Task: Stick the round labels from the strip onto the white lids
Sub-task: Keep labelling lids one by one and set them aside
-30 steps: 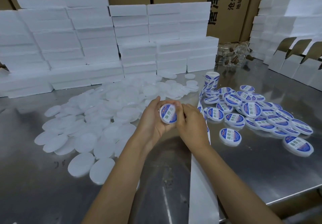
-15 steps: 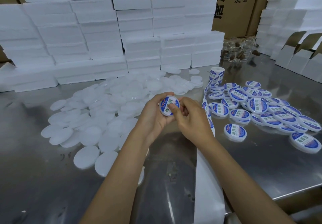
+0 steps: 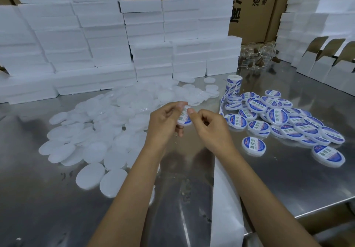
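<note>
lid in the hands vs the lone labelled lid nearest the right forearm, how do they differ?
The held lid is pinched in the left hand with the right hand pressing its face; the lone lid rests on the steel table. The held lid is tilted on edge; the lone lid lies flat. Both carry the blue-and-white round label.

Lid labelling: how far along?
Done: a pile of labelled lids right of the hands. In hand: the left hand holds a lid while the right hand presses its label. Left: a bigger heap of blank white lids; the label roll isn't spent.
</note>
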`<state>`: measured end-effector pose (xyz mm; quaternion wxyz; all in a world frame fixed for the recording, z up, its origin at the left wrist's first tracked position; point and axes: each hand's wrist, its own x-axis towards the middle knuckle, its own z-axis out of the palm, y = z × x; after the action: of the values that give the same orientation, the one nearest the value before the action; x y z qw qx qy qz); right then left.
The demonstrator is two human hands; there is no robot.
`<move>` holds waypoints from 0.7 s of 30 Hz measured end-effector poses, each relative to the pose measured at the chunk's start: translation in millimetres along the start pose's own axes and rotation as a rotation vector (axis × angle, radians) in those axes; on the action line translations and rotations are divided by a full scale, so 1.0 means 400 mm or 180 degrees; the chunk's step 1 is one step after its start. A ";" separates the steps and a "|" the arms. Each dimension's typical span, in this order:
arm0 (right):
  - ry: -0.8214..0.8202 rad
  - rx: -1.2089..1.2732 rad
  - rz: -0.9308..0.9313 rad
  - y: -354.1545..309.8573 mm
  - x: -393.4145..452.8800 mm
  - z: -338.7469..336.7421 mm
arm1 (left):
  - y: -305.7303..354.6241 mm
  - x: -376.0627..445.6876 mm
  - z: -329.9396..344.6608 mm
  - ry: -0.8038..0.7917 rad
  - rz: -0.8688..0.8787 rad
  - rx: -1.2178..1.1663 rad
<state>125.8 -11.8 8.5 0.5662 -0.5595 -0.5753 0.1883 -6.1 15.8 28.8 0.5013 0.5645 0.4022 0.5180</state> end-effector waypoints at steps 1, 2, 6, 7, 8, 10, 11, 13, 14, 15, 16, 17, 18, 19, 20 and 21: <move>-0.0040 -0.0006 -0.0011 -0.001 0.000 0.000 | -0.001 -0.001 0.000 0.0025 -0.0047 -0.0033; -0.0069 0.0014 0.0000 0.000 -0.001 -0.001 | -0.003 -0.003 0.002 0.0046 -0.0112 -0.0063; 0.0520 0.0247 0.0370 0.012 0.016 -0.040 | 0.000 0.002 0.003 0.0144 -0.0502 -0.0359; 0.0883 0.0276 0.0522 0.020 0.029 -0.062 | 0.002 0.006 0.001 0.0138 -0.0589 -0.0453; 0.1262 0.0314 0.0701 0.032 0.042 -0.089 | 0.003 0.008 -0.001 0.0166 -0.0655 -0.0515; 0.1852 0.0482 0.1151 0.066 0.075 -0.144 | 0.003 0.012 -0.005 0.0257 -0.0706 -0.0524; 0.1999 0.0588 0.1388 0.083 0.087 -0.169 | 0.002 0.013 -0.005 0.0286 -0.0708 -0.0519; 0.2103 0.0777 0.1715 0.110 0.106 -0.210 | -0.001 0.016 -0.004 0.0294 -0.0690 -0.0519; 0.2140 0.0860 0.1802 0.119 0.116 -0.228 | -0.002 0.018 -0.003 0.0289 -0.0686 -0.0494; 0.2178 0.0957 0.1875 0.126 0.126 -0.245 | -0.003 0.018 -0.002 0.0282 -0.0679 -0.0452; 0.2208 0.1085 0.1949 0.132 0.138 -0.263 | -0.004 0.018 -0.001 0.0276 -0.0669 -0.0401; 0.2210 0.1246 0.2030 0.137 0.151 -0.280 | -0.005 0.018 0.000 0.0276 -0.0653 -0.0347; 0.2177 0.1390 0.2130 0.141 0.163 -0.296 | -0.005 0.016 0.000 0.0275 -0.0636 -0.0289; 0.2113 0.1486 0.2229 0.145 0.174 -0.310 | -0.005 0.014 0.000 0.0267 -0.0618 -0.0243; 0.2041 0.1543 0.2306 0.149 0.182 -0.321 | -0.005 0.013 0.000 0.0268 -0.0606 -0.0226; 0.1978 0.1574 0.2360 0.152 0.186 -0.329 | -0.006 0.012 0.000 0.0283 -0.0606 -0.0238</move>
<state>285.3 15.5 27.6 0.7200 -0.6043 -0.0834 0.3308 -5.1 20.9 27.5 0.5506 0.4811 0.4562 0.5072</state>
